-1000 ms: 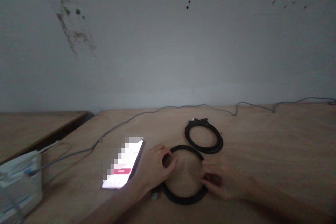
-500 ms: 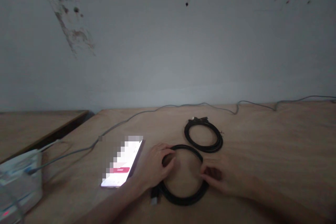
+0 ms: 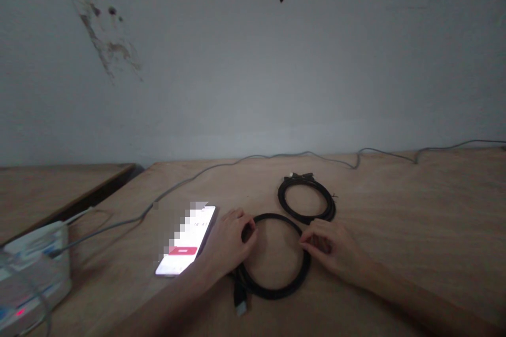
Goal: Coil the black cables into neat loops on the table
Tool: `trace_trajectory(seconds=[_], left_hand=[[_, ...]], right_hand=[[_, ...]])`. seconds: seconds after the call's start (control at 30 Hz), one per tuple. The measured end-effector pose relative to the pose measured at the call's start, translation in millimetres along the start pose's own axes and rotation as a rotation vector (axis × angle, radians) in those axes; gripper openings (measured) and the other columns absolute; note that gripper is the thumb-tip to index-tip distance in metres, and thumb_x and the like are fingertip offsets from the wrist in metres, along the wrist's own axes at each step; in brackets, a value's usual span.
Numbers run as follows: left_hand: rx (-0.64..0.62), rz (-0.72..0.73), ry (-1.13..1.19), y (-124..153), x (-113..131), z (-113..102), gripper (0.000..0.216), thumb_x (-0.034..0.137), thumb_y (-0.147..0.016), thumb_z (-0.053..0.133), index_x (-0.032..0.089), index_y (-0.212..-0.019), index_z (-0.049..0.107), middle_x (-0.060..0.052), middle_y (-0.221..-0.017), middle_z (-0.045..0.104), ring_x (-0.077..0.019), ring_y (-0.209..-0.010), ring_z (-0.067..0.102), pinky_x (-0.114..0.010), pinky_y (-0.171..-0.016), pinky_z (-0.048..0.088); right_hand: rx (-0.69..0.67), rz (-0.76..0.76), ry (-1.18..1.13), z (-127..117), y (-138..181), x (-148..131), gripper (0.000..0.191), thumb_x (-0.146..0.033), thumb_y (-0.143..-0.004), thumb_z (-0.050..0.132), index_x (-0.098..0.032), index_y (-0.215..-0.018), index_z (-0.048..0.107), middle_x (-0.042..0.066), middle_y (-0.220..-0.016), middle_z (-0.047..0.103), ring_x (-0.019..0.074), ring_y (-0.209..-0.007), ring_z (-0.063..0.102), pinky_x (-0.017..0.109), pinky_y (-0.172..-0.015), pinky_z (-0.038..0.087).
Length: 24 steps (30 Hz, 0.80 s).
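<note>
A pale, wood-grained plywood table (image 3: 403,195) runs across in front of you, below a scuffed, stained grey-white wall (image 3: 253,63). A thin grey cable (image 3: 253,158) snakes along the table's back edge, and a separate wooden table (image 3: 51,195) sits beyond the near table's left edge. Plywood stretches well to the right of your hands. A white plastic device (image 3: 35,274) sits at the left, and a lit smartphone (image 3: 185,239) lies just beside your left hand (image 3: 227,239).

The matte black cable coil (image 3: 272,292) lies flat between your hands, its plug (image 3: 240,297) pointing toward you. Your left hand's fingers curl around the coil; your right hand's (image 3: 328,245) fingertips gather at its right side, though you cannot tell whether they pinch it. A second black coil (image 3: 306,219) lies just beyond, apart from your hands.
</note>
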<state>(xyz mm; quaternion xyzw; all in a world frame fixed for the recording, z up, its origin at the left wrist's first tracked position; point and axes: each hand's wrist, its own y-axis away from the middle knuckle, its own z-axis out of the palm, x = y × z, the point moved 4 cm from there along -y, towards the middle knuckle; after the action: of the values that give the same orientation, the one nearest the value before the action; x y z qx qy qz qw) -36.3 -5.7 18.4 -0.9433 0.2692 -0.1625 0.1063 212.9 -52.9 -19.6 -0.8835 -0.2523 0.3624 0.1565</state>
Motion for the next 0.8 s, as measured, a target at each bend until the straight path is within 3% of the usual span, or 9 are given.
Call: trace_trajectory(seconds=[0.13,0.27,0.4,0.63,0.8], left_hand=[[0.018,0.006,0.054,6,-3,5,0.014,0.028,-0.093,0.059,0.022,-0.094,0.071,-0.008,-0.099,0.069,-0.0291,-0.097,0.065,-0.043,-0.087,0.052],[0.048,0.055,0.151,9,-6,10,0.020,0.029,-0.095,0.060,0.023,-0.108,0.073,-0.011,-0.125,0.069,-0.0299,-0.116,0.064,-0.047,-0.102,0.050],[0.006,0.068,0.191,11,-9,14,0.027,0.033,-0.095,0.063,0.025,-0.118,0.074,-0.010,-0.139,0.067,-0.0309,-0.126,0.063,-0.050,-0.110,0.047],[0.017,0.044,0.205,11,-12,15,0.029,0.035,-0.096,0.062,0.023,-0.118,0.075,-0.010,-0.132,0.072,-0.0306,-0.123,0.066,-0.049,-0.110,0.049],[0.020,0.053,0.211,10,-10,10,0.025,0.035,-0.096,0.061,0.023,-0.113,0.076,-0.009,-0.125,0.075,-0.0291,-0.118,0.068,-0.047,-0.107,0.051]], right_hand=[[-0.018,-0.079,0.025,-9,-2,-7,0.016,-0.016,-0.095,0.059,-0.023,-0.102,0.070,0.003,-0.088,0.069,0.0178,-0.078,0.064,0.030,-0.070,0.052],[-0.098,-0.292,0.094,-14,1,-15,0.039,-0.007,-0.091,0.053,-0.024,-0.125,0.065,0.009,-0.116,0.069,0.0235,-0.105,0.064,0.038,-0.087,0.055],[-0.114,-0.421,0.255,-5,8,-12,0.040,-0.009,-0.092,0.053,-0.022,-0.128,0.065,0.011,-0.119,0.070,0.0271,-0.107,0.063,0.045,-0.089,0.055],[-0.062,-0.381,0.229,-8,6,-6,0.023,-0.015,-0.099,0.054,-0.019,-0.116,0.070,0.009,-0.105,0.072,0.0242,-0.098,0.063,0.041,-0.085,0.055],[-0.116,-0.310,0.149,-9,3,-3,0.013,-0.019,-0.100,0.059,-0.022,-0.107,0.070,0.007,-0.100,0.071,0.0230,-0.096,0.063,0.041,-0.088,0.054]])
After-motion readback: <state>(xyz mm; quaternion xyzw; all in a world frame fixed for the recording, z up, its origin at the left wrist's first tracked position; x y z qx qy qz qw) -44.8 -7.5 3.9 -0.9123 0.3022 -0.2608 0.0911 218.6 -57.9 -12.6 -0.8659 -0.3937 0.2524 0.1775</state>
